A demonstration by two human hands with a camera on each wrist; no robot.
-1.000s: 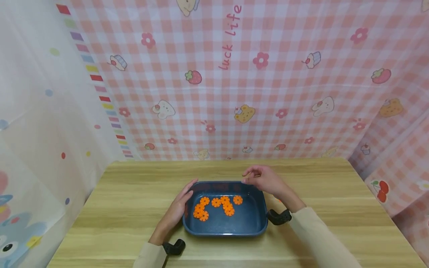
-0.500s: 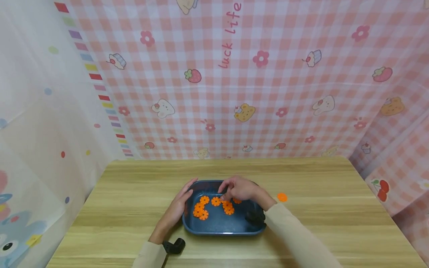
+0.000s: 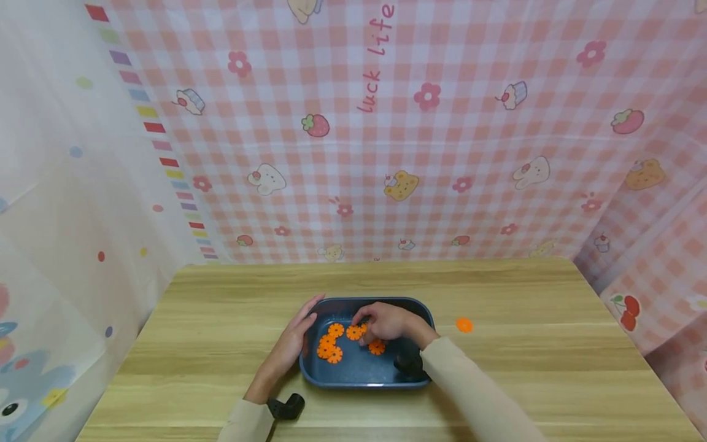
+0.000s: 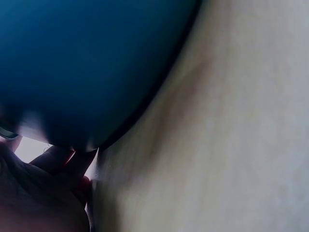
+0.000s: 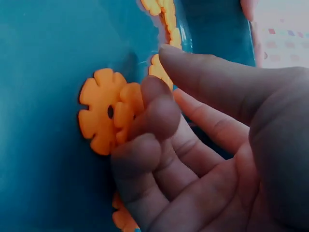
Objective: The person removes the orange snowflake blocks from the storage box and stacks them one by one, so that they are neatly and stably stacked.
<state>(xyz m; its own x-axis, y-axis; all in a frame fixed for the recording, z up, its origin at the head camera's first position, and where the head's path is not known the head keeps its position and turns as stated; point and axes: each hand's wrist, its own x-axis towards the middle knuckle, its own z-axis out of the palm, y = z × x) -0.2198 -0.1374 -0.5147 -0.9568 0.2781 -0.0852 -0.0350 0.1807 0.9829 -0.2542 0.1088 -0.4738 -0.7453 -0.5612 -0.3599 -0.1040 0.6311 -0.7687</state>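
A dark blue rectangular tray (image 3: 359,379) stands on the table with several orange flower-shaped discs (image 3: 327,348) lying in it. Along the tray's left side rests my left hand (image 3: 293,341), its fingers fairly straight against the wall and rim; the left wrist view has these fingers (image 4: 72,164) at the tray's outer side. My right hand (image 3: 386,322) reaches down into the tray, over the group of discs right of its middle. In the right wrist view its bent fingertips (image 5: 140,152) are right at overlapping discs (image 5: 96,113), while the thumb stands apart from them.
One orange disc (image 3: 464,325) lies on the wooden table (image 3: 525,368) to the right of the tray. A pink checked cloth (image 3: 375,153) hangs behind the table's back edge. Black wrist cameras (image 3: 287,406) are worn on both arms.
From above the tray's far right rim, my right hand has moved left and down to the discs inside. The disc on the table came into full view. My left hand stays put.
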